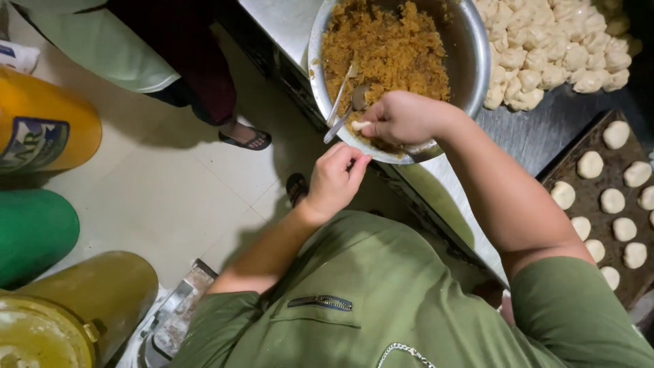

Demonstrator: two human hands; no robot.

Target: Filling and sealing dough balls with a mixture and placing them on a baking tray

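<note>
Hands meet at the near rim of a big metal bowl w/ crumbly brown filling, set on a steel surface. Right hand is curled closed around a spoon and a small bit of pale dough; a 2nd spoon lies just beside it in the filling. Left hand hangs just below the rim, fingers pinched together, can't tell if it holds anything. Dough pieces heaped beyond the bowl; tray w/ dough balls at right. Another person's sandalled foot on the floor.
</note>
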